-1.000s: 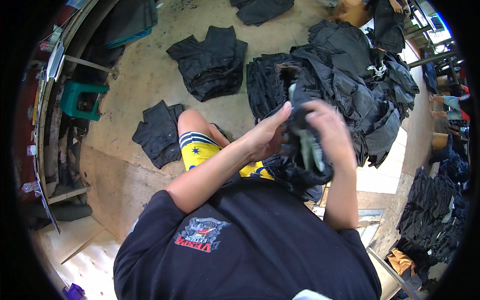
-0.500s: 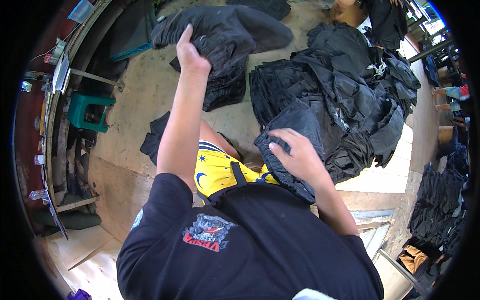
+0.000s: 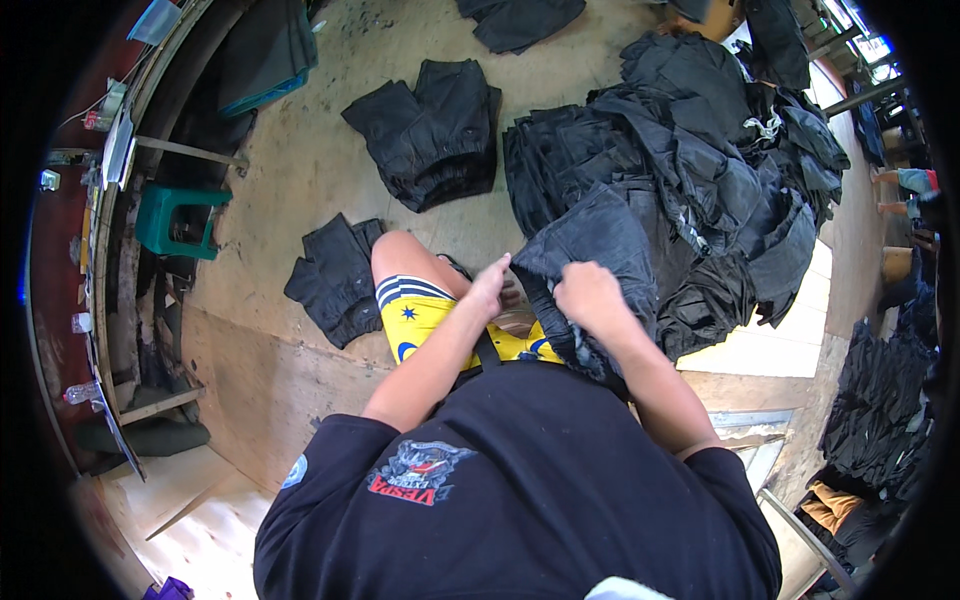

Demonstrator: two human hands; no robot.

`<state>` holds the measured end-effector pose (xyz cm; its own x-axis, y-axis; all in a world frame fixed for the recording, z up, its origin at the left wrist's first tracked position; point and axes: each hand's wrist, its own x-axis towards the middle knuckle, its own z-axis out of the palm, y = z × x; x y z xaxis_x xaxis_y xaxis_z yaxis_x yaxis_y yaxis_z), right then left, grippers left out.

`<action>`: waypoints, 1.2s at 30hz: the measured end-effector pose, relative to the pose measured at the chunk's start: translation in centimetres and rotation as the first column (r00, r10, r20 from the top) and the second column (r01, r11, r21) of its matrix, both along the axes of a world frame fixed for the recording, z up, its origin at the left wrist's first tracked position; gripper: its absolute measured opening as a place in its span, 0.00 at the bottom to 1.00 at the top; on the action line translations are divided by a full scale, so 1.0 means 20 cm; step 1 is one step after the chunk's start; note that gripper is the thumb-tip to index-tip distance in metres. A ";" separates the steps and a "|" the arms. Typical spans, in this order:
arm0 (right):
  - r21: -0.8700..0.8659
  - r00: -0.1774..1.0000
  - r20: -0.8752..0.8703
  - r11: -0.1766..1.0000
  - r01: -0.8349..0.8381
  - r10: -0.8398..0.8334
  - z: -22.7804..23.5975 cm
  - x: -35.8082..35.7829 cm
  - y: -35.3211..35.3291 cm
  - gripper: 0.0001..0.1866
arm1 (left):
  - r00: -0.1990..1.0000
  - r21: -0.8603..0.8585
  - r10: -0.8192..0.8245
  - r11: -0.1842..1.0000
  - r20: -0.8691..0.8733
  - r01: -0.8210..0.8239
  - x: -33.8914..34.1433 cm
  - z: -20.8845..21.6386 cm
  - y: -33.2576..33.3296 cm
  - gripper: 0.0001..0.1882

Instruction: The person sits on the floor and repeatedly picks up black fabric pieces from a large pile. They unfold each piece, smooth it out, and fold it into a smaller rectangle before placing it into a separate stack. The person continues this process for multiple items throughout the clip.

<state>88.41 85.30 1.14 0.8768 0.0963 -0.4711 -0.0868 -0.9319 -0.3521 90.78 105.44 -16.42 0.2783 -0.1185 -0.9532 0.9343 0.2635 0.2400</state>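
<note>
Matt rough cloth garment, smooth plastic stool, scuffed wooden floor

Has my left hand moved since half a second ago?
Yes: judged against the green stool, the left hand has moved rightward and lower in the view.

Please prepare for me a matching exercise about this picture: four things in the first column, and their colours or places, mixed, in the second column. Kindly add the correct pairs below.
Column one
1. Plastic stool
2. Shorts
3. Right hand
4. Cloth among the dark clothes at lower right

Column two
A. At the dark garment in front of the person
B. Orange-brown
C. Green, at the left side of the picture
D. Yellow with blue shapes

Right pairs: 1-C, 2-D, 3-A, 4-B
</note>
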 end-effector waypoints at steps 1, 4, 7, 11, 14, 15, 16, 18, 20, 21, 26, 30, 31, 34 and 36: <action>0.090 0.996 0.070 0.995 0.043 -0.050 0.03 0.04 -0.06 0.15 | 1.000 -0.070 0.008 0.998 -0.019 -0.009 -0.03 0.05 -0.02 0.45; 0.375 0.971 0.015 0.902 0.215 -0.237 0.13 0.12 -0.28 0.15 | 0.963 -0.356 0.027 0.932 0.270 0.074 -0.01 0.31 -0.04 0.43; 0.774 0.851 -0.332 0.398 0.492 -0.408 0.22 0.11 -0.43 0.16 | 0.788 -0.114 -0.022 0.987 0.616 0.117 0.02 0.63 -0.16 0.38; 0.808 0.615 -0.281 0.164 0.565 -0.737 0.25 0.06 -0.53 0.22 | 0.586 0.006 -0.140 0.975 0.798 0.224 0.16 0.89 -0.26 0.29; 0.825 0.547 -0.283 0.090 0.558 -0.788 0.25 0.07 -0.59 0.20 | 0.485 0.051 -0.173 0.966 0.857 0.254 0.22 0.96 -0.30 0.29; 0.825 0.532 -0.251 0.109 0.555 -0.808 0.26 0.08 -0.61 0.17 | 0.474 0.028 -0.151 0.966 0.867 0.256 0.22 0.97 -0.31 0.31; 0.850 0.574 -0.245 0.112 0.515 -0.782 0.28 0.08 -0.61 0.16 | 0.477 0.019 -0.148 0.964 0.866 0.265 0.21 0.98 -0.32 0.34; 0.840 0.542 -0.252 0.096 0.533 -0.802 0.33 0.08 -0.59 0.15 | 0.530 0.014 -0.142 0.971 0.836 0.239 0.18 0.99 -0.34 0.36; 0.885 0.675 -0.214 0.153 0.441 -0.706 0.41 0.06 -0.51 0.16 | 0.605 0.027 -0.129 0.984 0.786 0.175 0.12 1.01 -0.36 0.37; 0.840 0.744 -0.140 0.319 0.439 -0.654 0.44 0.05 -0.43 0.20 | 0.778 -0.169 -0.041 0.968 0.627 0.188 0.09 1.02 -0.36 0.39; 0.528 0.937 0.279 0.849 0.031 -0.208 0.51 -0.02 -0.05 0.34 | 0.948 -0.517 0.035 0.844 0.316 0.141 0.22 1.04 -0.42 0.31; 0.919 0.864 0.211 0.395 -0.016 -0.457 0.55 -0.05 -0.20 0.23 | 0.846 -0.478 0.367 0.864 0.386 -0.157 0.64 1.14 -0.35 0.12; 0.914 0.819 0.244 0.405 -0.016 -0.519 0.56 -0.05 -0.27 0.20 | 0.787 -0.401 0.406 0.889 0.465 -0.221 0.76 1.19 -0.31 0.12; 0.847 0.682 0.371 0.531 0.030 -0.630 0.53 -0.07 -0.51 0.16 | 0.569 -0.491 0.521 0.843 0.637 -0.222 1.03 1.40 -0.11 0.12; 0.778 0.630 0.387 0.605 0.168 -0.673 0.44 -0.11 -0.67 0.16 | 0.409 -0.552 0.593 0.802 0.694 -0.226 1.17 1.51 0.03 0.15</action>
<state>86.12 71.90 9.96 0.9258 -0.3316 0.1813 0.0554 -0.3555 -0.9330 114.10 106.12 13.69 0.9832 0.0041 -0.1825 0.1106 0.7819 0.6135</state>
